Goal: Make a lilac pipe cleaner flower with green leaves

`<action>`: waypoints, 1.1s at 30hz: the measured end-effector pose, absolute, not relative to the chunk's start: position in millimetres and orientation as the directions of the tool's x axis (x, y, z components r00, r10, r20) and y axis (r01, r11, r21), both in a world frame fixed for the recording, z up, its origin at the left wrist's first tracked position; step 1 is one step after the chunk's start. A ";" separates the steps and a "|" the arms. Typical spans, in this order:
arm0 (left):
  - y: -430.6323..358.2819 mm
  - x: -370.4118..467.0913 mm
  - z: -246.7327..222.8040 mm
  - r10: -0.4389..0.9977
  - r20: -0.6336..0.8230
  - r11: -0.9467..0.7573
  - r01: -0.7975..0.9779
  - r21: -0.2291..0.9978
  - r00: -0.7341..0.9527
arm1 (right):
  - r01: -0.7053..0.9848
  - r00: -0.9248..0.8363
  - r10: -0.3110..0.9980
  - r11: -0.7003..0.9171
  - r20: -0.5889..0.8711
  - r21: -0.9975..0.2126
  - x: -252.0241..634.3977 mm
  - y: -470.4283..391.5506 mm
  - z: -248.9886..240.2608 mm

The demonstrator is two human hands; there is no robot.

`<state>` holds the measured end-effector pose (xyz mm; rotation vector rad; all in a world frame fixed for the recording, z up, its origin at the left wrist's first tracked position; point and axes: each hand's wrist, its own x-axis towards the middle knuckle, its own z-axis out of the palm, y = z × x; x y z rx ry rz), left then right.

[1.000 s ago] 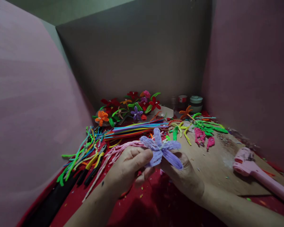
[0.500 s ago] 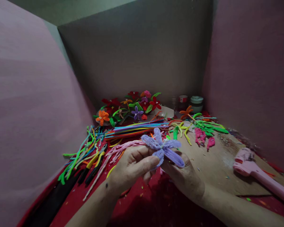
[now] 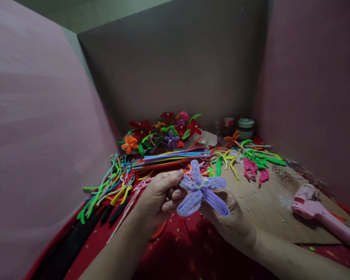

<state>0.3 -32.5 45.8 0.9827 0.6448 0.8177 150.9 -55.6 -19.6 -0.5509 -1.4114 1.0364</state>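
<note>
Above red cloth, a purple flower between left hand, pinching a petal, and right hand, grip hidden

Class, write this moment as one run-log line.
right hand: holding purple flower; left hand: curled beside its petals; pliers: left side; pink glue gun: right side

The purple flower is hiding fingers of the right hand. To its right, a pink tool is crossing the view's edge; behind the flower, a small label is appearing unreadable.
</note>
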 end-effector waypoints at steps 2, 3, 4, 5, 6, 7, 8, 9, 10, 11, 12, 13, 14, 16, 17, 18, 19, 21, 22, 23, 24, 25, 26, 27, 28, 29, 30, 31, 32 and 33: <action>-28.9 -1.6 42.8 0.797 -0.109 0.364 -0.329 0.871 0.594 | -0.290 -0.147 0.838 0.471 0.525 -0.833 149.7 -55.3 -19.1; -27.3 -2.2 41.3 0.787 -0.105 0.379 -0.342 0.860 0.608 | -0.303 -0.148 0.841 0.462 0.520 -0.833 149.2 -55.1 -18.7; -26.0 -2.6 39.9 0.781 -0.098 0.386 -0.354 0.852 0.616 | -0.307 -0.148 0.843 0.459 0.518 -0.834 148.9 -54.9 -18.2; -25.1 -2.7 38.8 0.779 -0.091 0.387 -0.361 0.848 0.620 | -0.306 -0.148 0.843 0.459 0.518 -0.834 148.9 -54.7 -17.6; -24.7 -2.6 38.2 0.778 -0.086 0.385 -0.364 0.848 0.622 | -0.302 -0.143 0.842 0.464 0.521 -0.833 149.0 -54.5 -17.0; -24.8 -2.4 38.0 0.780 -0.082 0.378 -0.363 0.852 0.620 | -0.297 -0.142 0.840 0.468 0.524 -0.832 149.4 -54.4 -16.3; -25.4 -2.1 38.2 0.785 -0.080 0.368 -0.358 0.858 0.614 | -0.293 -0.143 0.837 0.473 0.527 -0.831 149.8 -54.3 -15.8; -26.4 -1.8 38.9 0.795 -0.078 0.353 -0.354 0.866 0.601 | -0.292 -0.142 0.838 0.473 0.527 -0.831 150.3 -54.2 -15.5; -27.7 -1.4 39.9 0.805 -0.078 0.337 -0.346 0.875 0.587 | -0.293 -0.146 0.839 0.470 0.525 -0.833 150.7 -54.3 -15.5; -29.1 -1.1 41.1 0.817 -0.081 0.322 -0.335 0.886 0.571 | -0.294 -0.153 0.842 0.462 0.518 -0.837 151.0 -54.3 -15.8; -30.6 -0.9 42.4 0.827 -0.084 0.306 -0.321 0.896 0.556 | -0.297 -0.162 0.843 0.454 0.512 -0.840 151.2 -54.4 -16.5; -32.0 -0.9 43.8 0.835 -0.086 0.293 -0.306 0.906 0.543 | -0.302 -0.174 0.843 0.445 0.508 -0.843 151.2 -54.4 -17.5; -33.3 -0.9 45.2 0.840 -0.090 0.283 -0.289 0.914 0.535 | -0.309 -0.185 0.842 0.439 0.506 -0.844 151.0 -54.4 -18.9; -35.0 -1.0 47.9 0.848 -0.097 0.265 -0.259 0.929 0.521 | -0.317 -0.202 0.838 0.434 0.507 -0.843 150.3 -54.3 -21.7; -35.5 -1.0 49.1 0.853 -0.098 0.258 -0.252 0.933 0.513 | -0.320 -0.202 0.838 0.432 0.506 -0.843 149.9 -54.2 -23.0; -35.7 -1.0 50.2 0.856 -0.099 0.254 -0.247 0.935 0.507 | -0.319 -0.201 0.840 0.431 0.505 -0.844 149.6 -54.1 -24.0; -35.8 -0.8 51.2 0.860 -0.099 0.250 -0.245 0.937 0.500 | -0.315 -0.199 0.842 0.430 0.502 -0.846 149.4 -54.0 -24.8; -35.7 -0.3 52.7 0.865 -0.097 0.245 -0.245 0.938 0.493 | -0.299 -0.197 0.844 0.433 0.499 -0.850 149.5 -53.8 -25.3; -35.6 -0.1 53.1 0.864 -0.098 0.246 -0.244 0.938 0.493 | -0.290 -0.201 0.844 0.433 0.497 -0.853 149.7 -53.7 -25.3; -35.5 0.0 53.3 0.862 -0.101 0.249 -0.243 0.937 0.496 | -0.281 -0.204 0.845 0.434 0.495 -0.856 150.0 -53.6 -25.0; -35.5 0.0 53.3 0.860 -0.104 0.255 -0.244 0.936 0.500 | -0.274 -0.208 0.845 0.432 0.492 -0.859 150.3 -53.5 -24.7; -35.5 -0.2 53.1 0.859 -0.106 0.261 -0.249 0.933 0.500 | -0.270 -0.211 0.846 0.431 0.489 -0.861 150.6 -53.4 -24.2; -35.5 -0.4 52.6 0.860 -0.109 0.267 -0.259 0.928 0.498 | -0.269 -0.211 0.847 0.429 0.488 -0.862 150.7 -53.3 -23.8; -35.5 -0.8 52.0 0.860 -0.111 0.276 -0.271 0.922 0.497 | -0.270 -0.209 0.846 0.432 0.490 -0.861 150.6 -53.4 -23.3; -35.5 -1.2 51.3 0.859 -0.112 0.286 -0.286 0.915 0.500 | -0.275 -0.204 0.843 0.438 0.497 -0.856 150.3 -53.5 -23.0; -35.4 -1.5 50.6 0.855 -0.111 0.297 -0.301 0.906 0.507 | -0.282 -0.200 0.842 0.441 0.502 -0.852 149.9 -53.8 -22.8; -35.3 -1.6 49.9 0.848 -0.110 0.307 -0.311 0.900 0.518 | -0.288 -0.197 0.841 0.442 0.505 -0.849 149.5 -54.1 -22.8; -35.2 -1.5 49.3 0.843 -0.109 0.312 -0.314 0.896 0.526 | -0.293 -0.196 0.841 0.440 0.504 -0.849 149.0 -54.4 -23.0; -35.2 -1.2 48.8 0.843 -0.109 0.310 -0.311 0.898 0.526 | -0.294 -0.197 0.843 0.436 0.500 -0.851 148.7 -54.7 -23.4; -35.1 -0.6 48.6 0.850 -0.109 0.298 -0.300 0.906 0.515 | -0.287 -0.201 0.846 0.431 0.493 -0.856 148.5 -54.9 -23.8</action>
